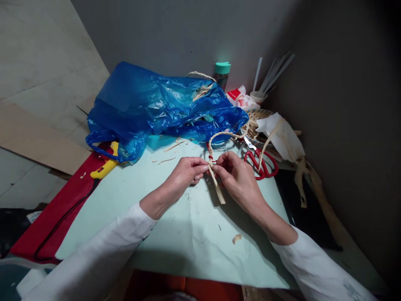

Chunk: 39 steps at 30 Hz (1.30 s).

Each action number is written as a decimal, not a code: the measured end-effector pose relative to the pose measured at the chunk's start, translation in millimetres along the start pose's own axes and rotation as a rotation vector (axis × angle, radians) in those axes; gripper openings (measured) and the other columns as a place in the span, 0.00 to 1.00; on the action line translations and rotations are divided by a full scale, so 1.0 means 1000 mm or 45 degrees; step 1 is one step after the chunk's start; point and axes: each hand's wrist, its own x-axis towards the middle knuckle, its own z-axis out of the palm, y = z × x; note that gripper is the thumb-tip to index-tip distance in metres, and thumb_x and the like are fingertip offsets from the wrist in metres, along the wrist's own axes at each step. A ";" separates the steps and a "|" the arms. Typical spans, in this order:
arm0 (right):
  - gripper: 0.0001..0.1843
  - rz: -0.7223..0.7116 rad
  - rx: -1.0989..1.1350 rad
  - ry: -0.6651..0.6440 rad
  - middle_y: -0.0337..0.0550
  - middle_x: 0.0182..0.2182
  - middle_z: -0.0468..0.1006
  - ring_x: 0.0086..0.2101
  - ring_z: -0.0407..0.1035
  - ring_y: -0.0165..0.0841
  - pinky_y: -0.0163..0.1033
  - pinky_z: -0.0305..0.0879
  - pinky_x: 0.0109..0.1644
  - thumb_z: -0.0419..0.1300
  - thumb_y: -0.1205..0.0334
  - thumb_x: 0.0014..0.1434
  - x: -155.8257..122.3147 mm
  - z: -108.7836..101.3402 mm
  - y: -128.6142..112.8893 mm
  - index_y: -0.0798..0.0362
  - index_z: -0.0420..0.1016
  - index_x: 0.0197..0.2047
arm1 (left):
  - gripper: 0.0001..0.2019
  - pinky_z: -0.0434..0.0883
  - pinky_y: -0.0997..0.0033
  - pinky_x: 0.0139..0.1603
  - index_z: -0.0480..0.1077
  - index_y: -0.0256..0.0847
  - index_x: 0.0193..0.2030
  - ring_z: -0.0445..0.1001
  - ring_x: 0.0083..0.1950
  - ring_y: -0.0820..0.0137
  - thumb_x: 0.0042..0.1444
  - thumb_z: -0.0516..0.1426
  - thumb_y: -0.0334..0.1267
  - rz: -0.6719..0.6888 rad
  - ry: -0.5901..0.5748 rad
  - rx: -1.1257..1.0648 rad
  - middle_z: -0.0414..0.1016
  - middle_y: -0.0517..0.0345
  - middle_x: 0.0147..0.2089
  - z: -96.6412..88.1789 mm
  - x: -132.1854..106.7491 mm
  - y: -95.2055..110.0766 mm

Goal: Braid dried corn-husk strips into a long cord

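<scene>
Between my two hands is a braided straw-coloured fibre cord (223, 133), bound with red thread (210, 157) near my fingertips. Its loose flat end (218, 188) points down toward me over the table. My left hand (184, 173) pinches the cord from the left, thumb against forefinger. From the right, my right hand (236, 173) pinches it at nearly the same spot, just below the red binding. Red-handled scissors (265, 165) lie right beside my right hand. The cord's far part curves up and right toward the blue bag.
A blue plastic bag (134, 100) fills the table's back. On the left lies a yellow corded glue gun (106, 166). A green-lidded bottle (222, 74), a cup of glue sticks (258, 97) and a woven basket (260, 115) stand behind. A dark flat object (303, 213) lies right.
</scene>
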 end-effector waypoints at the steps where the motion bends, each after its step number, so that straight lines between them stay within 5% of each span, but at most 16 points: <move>1: 0.02 0.001 0.013 -0.014 0.36 0.23 0.71 0.23 0.65 0.30 0.36 0.56 0.30 0.55 0.64 0.57 0.000 0.000 0.000 0.51 0.64 0.32 | 0.02 0.44 0.79 0.19 0.70 0.31 0.31 0.50 0.17 0.85 0.51 0.58 0.29 -0.016 -0.007 -0.030 0.59 0.65 0.21 0.000 0.000 0.001; 18: 0.03 -0.228 -0.037 -0.109 0.37 0.28 0.76 0.27 0.68 0.29 0.33 0.60 0.34 0.56 0.68 0.58 -0.003 -0.001 -0.002 0.53 0.69 0.36 | 0.07 0.42 0.79 0.17 0.67 0.34 0.30 0.50 0.16 0.86 0.47 0.62 0.32 -0.036 0.011 -0.006 0.69 0.60 0.24 -0.004 0.000 0.005; 23: 0.08 -0.176 -0.178 0.003 0.45 0.37 0.78 0.35 0.72 0.35 0.36 0.61 0.38 0.56 0.63 0.59 0.001 -0.007 0.001 0.55 0.70 0.42 | 0.07 0.41 0.78 0.17 0.68 0.35 0.29 0.50 0.16 0.86 0.46 0.62 0.34 0.000 0.003 0.031 0.71 0.59 0.24 -0.007 0.001 0.006; 25: 0.11 -0.194 -0.228 -0.091 0.48 0.40 0.78 0.38 0.71 0.37 0.37 0.61 0.39 0.54 0.61 0.61 0.003 -0.007 0.004 0.55 0.70 0.47 | 0.07 0.40 0.78 0.17 0.68 0.36 0.29 0.49 0.16 0.86 0.45 0.62 0.34 0.012 -0.010 0.023 0.70 0.61 0.24 -0.007 0.001 0.007; 28: 0.12 -0.234 -0.267 -0.250 0.45 0.35 0.77 0.35 0.69 0.35 0.37 0.59 0.38 0.48 0.61 0.65 0.005 -0.003 0.007 0.53 0.72 0.43 | 0.07 0.39 0.78 0.17 0.67 0.36 0.29 0.48 0.16 0.86 0.46 0.62 0.34 0.023 -0.002 0.022 0.70 0.61 0.24 -0.008 0.001 0.010; 31: 0.15 -0.243 -0.321 -0.240 0.41 0.28 0.73 0.30 0.66 0.33 0.36 0.55 0.34 0.46 0.61 0.66 0.004 -0.001 0.005 0.52 0.71 0.34 | 0.07 0.39 0.77 0.17 0.67 0.36 0.29 0.48 0.16 0.85 0.46 0.62 0.34 0.023 0.020 0.024 0.70 0.60 0.25 -0.008 0.001 0.011; 39: 0.15 -0.155 -0.245 -0.223 0.39 0.24 0.72 0.27 0.64 0.31 0.35 0.53 0.33 0.49 0.58 0.64 0.002 -0.007 0.000 0.53 0.73 0.32 | 0.05 0.42 0.78 0.17 0.68 0.35 0.29 0.50 0.17 0.85 0.46 0.61 0.33 0.093 0.078 0.053 0.68 0.62 0.23 -0.004 -0.001 0.009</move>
